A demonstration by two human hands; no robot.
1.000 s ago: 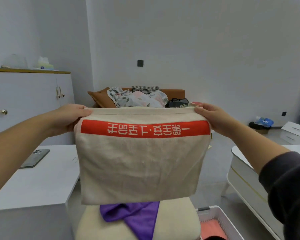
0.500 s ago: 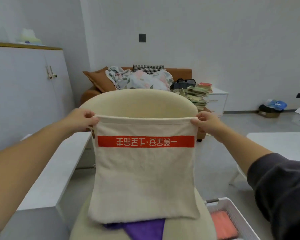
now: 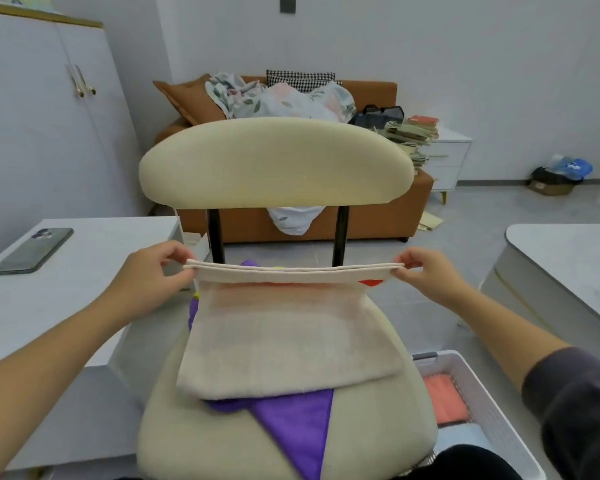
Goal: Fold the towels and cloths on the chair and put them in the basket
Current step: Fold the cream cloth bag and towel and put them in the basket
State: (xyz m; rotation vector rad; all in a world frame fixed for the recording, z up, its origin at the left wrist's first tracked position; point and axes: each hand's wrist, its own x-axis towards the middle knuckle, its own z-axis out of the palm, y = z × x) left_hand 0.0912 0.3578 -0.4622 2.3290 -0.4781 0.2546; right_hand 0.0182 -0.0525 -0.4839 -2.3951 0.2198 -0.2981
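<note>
A beige towel (image 3: 284,344) with a red stripe lies on the seat of the cream chair (image 3: 274,164), its far edge lifted. My left hand (image 3: 149,277) pinches the towel's left far corner and my right hand (image 3: 426,271) pinches the right far corner, both just above the seat. A purple cloth (image 3: 298,424) lies under the towel and sticks out at the front. The white basket (image 3: 482,403) stands on the floor to the right of the chair, with a folded salmon cloth (image 3: 444,400) inside.
A white table (image 3: 49,306) with a phone (image 3: 33,251) stands on the left, another white table (image 3: 568,265) on the right. Behind the chair is a brown sofa (image 3: 361,220) with bedding, and a white cabinet (image 3: 42,116) at the left wall.
The towel, held up hanging in front of me, has come down; its lower part now lies flat on the seat over the purple cloth. Both hands have lowered with its top edge.
</note>
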